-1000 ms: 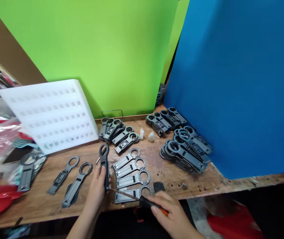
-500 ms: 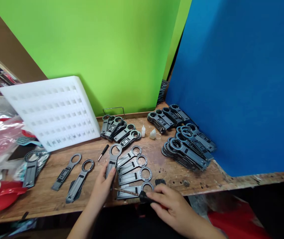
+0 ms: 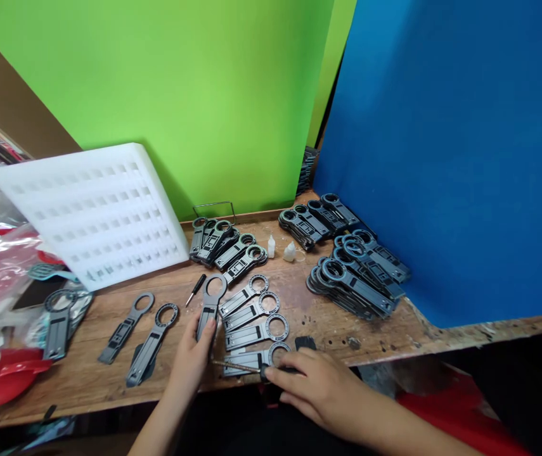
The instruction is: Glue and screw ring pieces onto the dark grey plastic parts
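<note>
Near the front of the wooden bench, my left hand [image 3: 193, 345] is closed round a grey plastic part with a ring end [image 3: 214, 289], its ring pointing away from me. My right hand [image 3: 316, 386] grips the dark handle of a screwdriver [image 3: 241, 367]. The screwdriver's thin shaft points left, and its tip is beside the lower end of the held part; whether it touches is unclear. Under and behind the shaft lies a fan of several similar ring-ended parts [image 3: 253, 333]. A small black screwdriver [image 3: 196, 290] lies just left of the held part.
Stacks of ring-ended parts [image 3: 354, 288] stand at the right, with more [image 3: 225, 244] at the back. Two small white bottles [image 3: 290, 252] sit between them. A white foam block [image 3: 94, 215] leans at left, above a red bowl [image 3: 9, 380]. Green [image 3: 180, 95] and blue panels [image 3: 465, 158] rise behind.
My right hand and the screwdriver have shifted slightly left, toward the part in my left hand. The whole view has moved a little. Both hands keep their hold.
</note>
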Tool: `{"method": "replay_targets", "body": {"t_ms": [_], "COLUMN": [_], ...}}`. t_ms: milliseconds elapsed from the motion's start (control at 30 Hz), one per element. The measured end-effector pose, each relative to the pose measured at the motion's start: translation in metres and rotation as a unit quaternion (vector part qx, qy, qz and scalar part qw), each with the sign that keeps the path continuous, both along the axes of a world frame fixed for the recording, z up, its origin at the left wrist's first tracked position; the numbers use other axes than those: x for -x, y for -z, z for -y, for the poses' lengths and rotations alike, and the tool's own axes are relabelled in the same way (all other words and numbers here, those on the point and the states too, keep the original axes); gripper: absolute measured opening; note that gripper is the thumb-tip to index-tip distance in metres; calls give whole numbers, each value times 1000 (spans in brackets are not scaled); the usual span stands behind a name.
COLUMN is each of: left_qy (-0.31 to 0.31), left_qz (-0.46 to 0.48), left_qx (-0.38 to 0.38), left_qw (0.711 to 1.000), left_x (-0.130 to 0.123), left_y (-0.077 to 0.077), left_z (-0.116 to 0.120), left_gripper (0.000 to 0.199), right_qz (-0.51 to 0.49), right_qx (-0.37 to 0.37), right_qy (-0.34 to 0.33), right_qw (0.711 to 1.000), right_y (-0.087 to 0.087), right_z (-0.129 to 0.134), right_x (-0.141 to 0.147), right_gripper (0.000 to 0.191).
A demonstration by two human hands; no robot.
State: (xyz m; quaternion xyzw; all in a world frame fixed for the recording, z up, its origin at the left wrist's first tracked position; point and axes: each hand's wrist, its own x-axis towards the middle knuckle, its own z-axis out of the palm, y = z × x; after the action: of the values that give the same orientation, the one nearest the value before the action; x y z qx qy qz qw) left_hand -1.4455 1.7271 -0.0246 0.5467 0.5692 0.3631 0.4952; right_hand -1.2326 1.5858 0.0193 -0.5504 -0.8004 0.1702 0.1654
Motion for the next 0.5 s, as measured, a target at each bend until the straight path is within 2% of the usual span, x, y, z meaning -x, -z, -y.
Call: {"method": "replay_targets", "body": {"t_ms": [133, 233, 267, 333, 400, 433, 467, 500], "left_qy": [-36, -55, -52, -39, -31, -30, -25, -20], "left_qz": [-8, -20, -31, -56, -81, -92, -98, -94], "left_qx": [-2, -15, -20, -26, -28, -29, -32, -35], "left_qw": [999, 998, 998, 997, 996, 995, 994, 995], "left_x": [1, 4, 6, 8, 8, 8, 8, 8], "left_y": [2, 2, 2, 2, 2, 3, 3, 4], "left_z": [3, 8, 9, 12, 12, 11, 9, 6], "left_gripper": [46, 48, 49, 53, 57, 59, 60, 61], "right_qz": [-88, -182, -231, -343, -421, -433, -423, -394], "right_qx": [38, 96, 127, 199, 251, 253, 236, 205], "right_qy": [44, 90, 110, 138, 140, 137, 135, 133], "right_qw": [994, 974, 958, 908, 860, 854, 864, 886], "right_y": [6, 17, 21, 28, 31, 30, 29, 27], "right_z": [4, 8, 9, 10, 11, 12, 13, 15], "right_x": [6, 12, 14, 17, 19, 20, 21, 21], "right_gripper": [37, 37, 37, 37, 37, 38, 39, 40]}}
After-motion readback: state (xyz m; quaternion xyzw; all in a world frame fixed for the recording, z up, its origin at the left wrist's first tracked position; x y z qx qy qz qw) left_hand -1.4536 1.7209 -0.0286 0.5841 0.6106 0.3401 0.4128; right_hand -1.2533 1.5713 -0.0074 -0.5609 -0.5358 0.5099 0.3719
